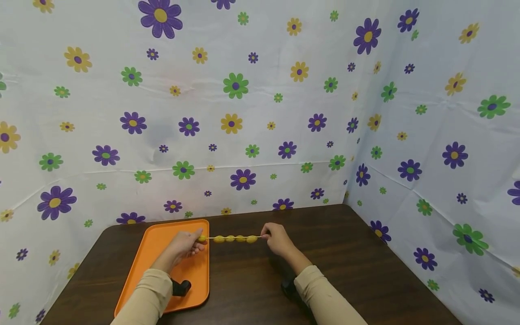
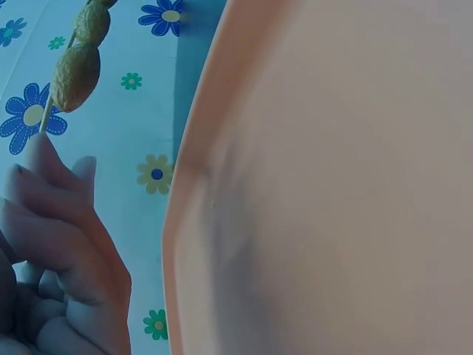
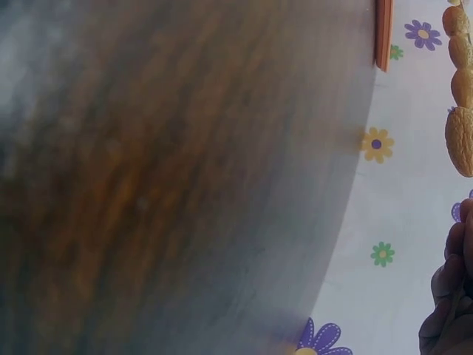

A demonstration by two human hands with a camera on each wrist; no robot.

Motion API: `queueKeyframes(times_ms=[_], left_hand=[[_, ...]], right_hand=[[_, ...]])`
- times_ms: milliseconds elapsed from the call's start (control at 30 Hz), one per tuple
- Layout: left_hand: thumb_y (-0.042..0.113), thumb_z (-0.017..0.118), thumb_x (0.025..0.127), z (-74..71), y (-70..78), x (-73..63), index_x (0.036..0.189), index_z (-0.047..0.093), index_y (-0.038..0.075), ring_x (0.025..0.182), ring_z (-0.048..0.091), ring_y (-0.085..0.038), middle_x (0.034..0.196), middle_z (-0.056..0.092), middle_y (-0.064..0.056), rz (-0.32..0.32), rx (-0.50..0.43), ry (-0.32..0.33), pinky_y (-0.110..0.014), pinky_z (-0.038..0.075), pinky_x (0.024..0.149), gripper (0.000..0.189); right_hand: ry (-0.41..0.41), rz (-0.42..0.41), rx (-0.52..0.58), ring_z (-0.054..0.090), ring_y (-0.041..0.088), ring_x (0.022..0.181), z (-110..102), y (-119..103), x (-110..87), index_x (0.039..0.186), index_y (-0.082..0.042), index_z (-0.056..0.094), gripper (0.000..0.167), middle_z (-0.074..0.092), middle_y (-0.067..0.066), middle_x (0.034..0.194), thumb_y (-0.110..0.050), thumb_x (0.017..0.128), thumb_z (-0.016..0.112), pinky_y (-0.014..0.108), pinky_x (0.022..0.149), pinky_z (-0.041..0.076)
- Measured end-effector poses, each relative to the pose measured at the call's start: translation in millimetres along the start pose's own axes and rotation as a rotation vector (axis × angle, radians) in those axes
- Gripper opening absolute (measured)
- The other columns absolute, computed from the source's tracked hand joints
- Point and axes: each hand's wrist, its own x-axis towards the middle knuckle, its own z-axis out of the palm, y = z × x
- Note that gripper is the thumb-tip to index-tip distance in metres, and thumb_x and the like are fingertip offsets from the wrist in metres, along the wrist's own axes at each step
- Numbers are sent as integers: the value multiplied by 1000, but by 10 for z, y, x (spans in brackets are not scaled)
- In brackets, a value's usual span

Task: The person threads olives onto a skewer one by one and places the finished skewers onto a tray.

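Observation:
A thin wooden skewer (image 1: 235, 237) with several wrinkled yellow oval pieces (image 1: 240, 239) threaded along it is stretched level between both hands. My left hand (image 1: 178, 248) pinches its left end, where another yellow piece (image 1: 202, 238) shows at the fingertips. On the other side, my right hand (image 1: 279, 239) pinches the skewer's bare right end between thumb and fingers. In the left wrist view the skewer leaves the fingertips of the left hand (image 2: 66, 244) towards two larger yellow lumps (image 2: 76, 78). The right wrist view catches the row of pieces (image 3: 462, 87) above the right hand (image 3: 451, 288).
An orange tray (image 1: 158, 239) lies on the dark wooden table (image 1: 239, 289) under my left arm. White cloth with purple, green and yellow flowers (image 1: 235, 85) stands behind the table and along its right side. Dark mounts sit on both wrists.

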Motion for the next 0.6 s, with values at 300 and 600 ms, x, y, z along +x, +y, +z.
queueKeyframes(times_ms=[300,600], left_hand=[[37,46,110,40,-22,-3,100,71,-13,53,51,-6,67,66,-4,17,3,24,-18,46,51,56],[35,46,110,88,-16,-8,98,71,-13,52,52,-5,64,65,-3,46,11,65,-18,47,50,56]], right_hand=[[7,8,-11,53,14,74,10,5,-17,82,-9,64,18,62,1,82,6,92,68,30,68,50],[38,-24,-43,54,14,74,35,-25,-18,80,-9,64,21,63,1,80,9,89,69,31,69,50]])
